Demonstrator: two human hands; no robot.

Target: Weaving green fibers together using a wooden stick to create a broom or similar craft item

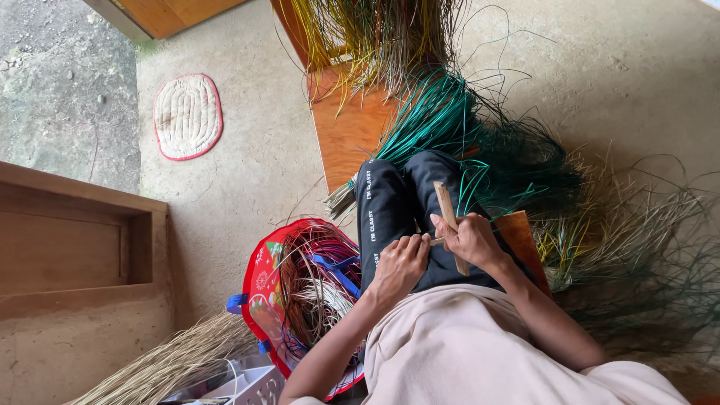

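Note:
My right hand (474, 241) grips a flat wooden stick (445, 204) that stands up over my lap in black trousers (390, 199). My left hand (400, 264) is curled just left of it, its fingertips pinching a short pale strip (436, 241) that reaches across to the right hand. Thin green strands (472, 184) arc over my knee close to the stick. Both hands are almost touching above my thigh.
A red bag (261, 289) of coloured strands sits left of my leg. Bundles of green reeds (450, 120), yellow reeds (375, 30) and pale straw (172, 364) lie around. A wooden board (345, 135), an oval mat (187, 116) and a wooden step (75, 240) are on the floor.

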